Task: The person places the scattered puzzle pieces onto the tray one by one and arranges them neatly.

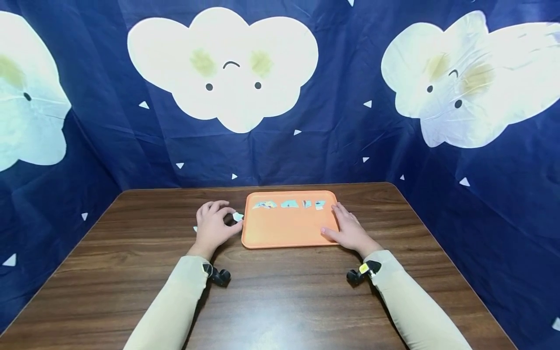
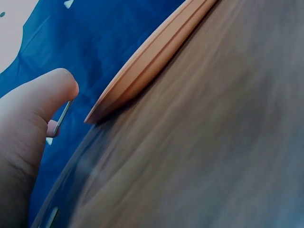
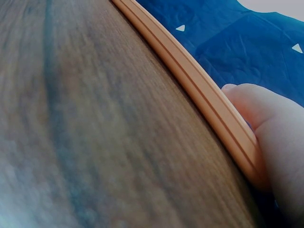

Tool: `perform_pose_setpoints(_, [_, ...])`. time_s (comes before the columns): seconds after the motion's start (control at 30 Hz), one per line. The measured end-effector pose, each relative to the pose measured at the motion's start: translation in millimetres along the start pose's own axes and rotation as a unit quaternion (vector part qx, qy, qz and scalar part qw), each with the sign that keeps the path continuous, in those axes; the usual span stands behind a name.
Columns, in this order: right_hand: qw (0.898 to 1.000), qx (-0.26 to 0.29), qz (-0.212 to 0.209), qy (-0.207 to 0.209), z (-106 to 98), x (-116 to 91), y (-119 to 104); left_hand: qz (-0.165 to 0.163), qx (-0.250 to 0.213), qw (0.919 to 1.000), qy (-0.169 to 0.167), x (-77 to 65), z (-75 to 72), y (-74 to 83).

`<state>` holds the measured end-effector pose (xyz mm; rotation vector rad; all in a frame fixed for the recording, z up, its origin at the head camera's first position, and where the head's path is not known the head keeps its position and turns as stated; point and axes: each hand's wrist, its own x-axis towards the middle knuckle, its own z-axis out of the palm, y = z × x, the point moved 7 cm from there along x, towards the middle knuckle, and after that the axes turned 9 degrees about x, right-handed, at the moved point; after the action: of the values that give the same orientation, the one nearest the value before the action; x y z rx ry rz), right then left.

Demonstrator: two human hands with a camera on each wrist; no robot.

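Head view shows the left hand (image 1: 213, 227) pinching a small pale piece (image 1: 237, 217) between thumb and fingers, just beside the left edge of the orange tray (image 1: 284, 232). From the left wrist, the piece appears edge-on, thin and flat, between the thumb (image 2: 50, 92) and a fingertip mostly hidden behind it.

The right hand (image 1: 349, 231) lies spread at the tray's right side, its fingers extended and touching the rim, the thumb reaching over the near right part of the tray. From the right wrist, the thumb shows against the rim.

On the tray, four pieces (image 1: 289, 204) sit apart in a row along the far edge, light blue with coloured print too small to make out. Another pale scrap (image 1: 195, 228) lies left of the left hand, partly hidden by it.

The tray rests flat on a brown wood-grain table (image 1: 271, 287). Each forearm wears a light sleeve (image 1: 168, 304) and a black wrist camera (image 1: 220, 277). Behind the table hangs dark blue cloth (image 1: 271, 155) printed with upside-down white clouds (image 1: 236, 46) and small white triangles.
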<state>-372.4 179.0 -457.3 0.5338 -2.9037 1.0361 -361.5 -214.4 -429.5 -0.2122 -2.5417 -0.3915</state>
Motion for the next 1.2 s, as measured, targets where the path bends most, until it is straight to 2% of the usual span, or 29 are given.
perform_pose_setpoints(0.33, [1.000,0.002,-0.006,0.002,1.2,-3.1,2.9,-0.002,0.010,0.9999,0.004,-1.0,10.8,33.9])
perform_pose_setpoints(0.53, [1.000,0.002,-0.005,0.002,0.9,-3.6,4.2,-0.012,0.033,0.9987,-0.037,3.2,26.5,55.0])
perform_pose_setpoints(0.67, [1.000,0.001,-0.004,0.002,2.0,-2.1,5.9,-0.021,0.040,0.9978,-0.049,6.0,32.1,66.8])
perform_pose_setpoints(0.93, [1.000,0.000,-0.004,-0.004,2.7,0.2,6.1,-0.043,0.060,0.9948,-0.070,10.5,37.6,75.8])
perform_pose_setpoints(1.2, [1.000,0.000,-0.004,-0.004,0.9,1.5,3.3,-0.048,0.080,0.9921,-0.083,17.7,36.9,84.0])
